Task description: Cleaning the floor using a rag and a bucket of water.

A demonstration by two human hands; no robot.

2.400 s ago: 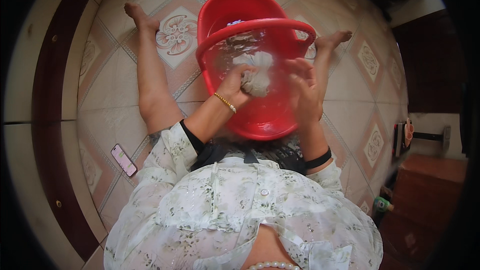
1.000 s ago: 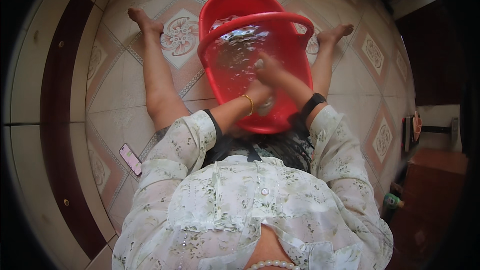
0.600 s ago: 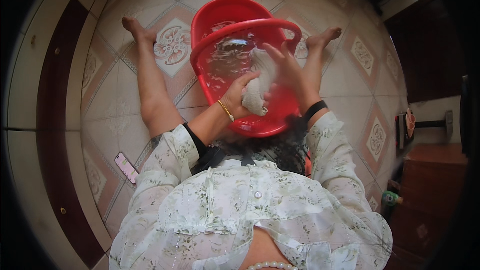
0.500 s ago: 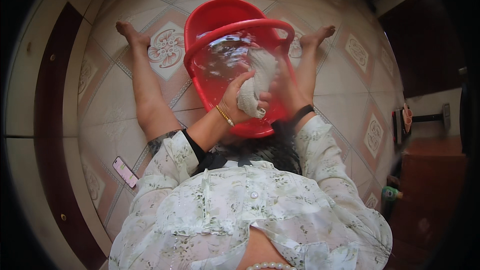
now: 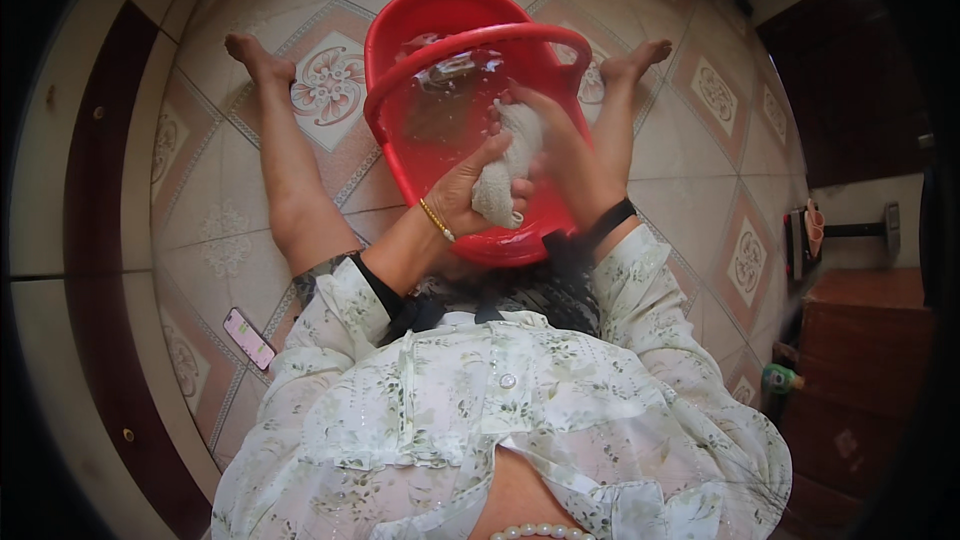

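An off-white textured cloth (image 5: pixel 510 155), bunched into a narrow roll, is held over the red plastic bucket (image 5: pixel 400 175). My left hand (image 5: pixel 468 186), with a gold bracelet at the wrist, is wrapped round the cloth's near end. Around its far end my right hand (image 5: pixel 560 140) is closed, partly blurred, with a dark band at the wrist. Water with light reflections lies in the bucket, and its handle arches across beyond my hands. The bucket stands between my spread legs.
A phone (image 5: pixel 249 338) with a lit screen lies on the patterned tile floor (image 5: pixel 680 205) at my left. Toward the right stand a reddish-brown wooden cabinet (image 5: pixel 865 340) and a green container (image 5: pixel 778 378). A dark red and cream panel (image 5: pixel 105 240) runs along the left side.
The cloth has gone from loosely folded, with a wide far end, to a tighter, narrower roll. My right hand has closed more around it. The bucket appears slightly higher in view.
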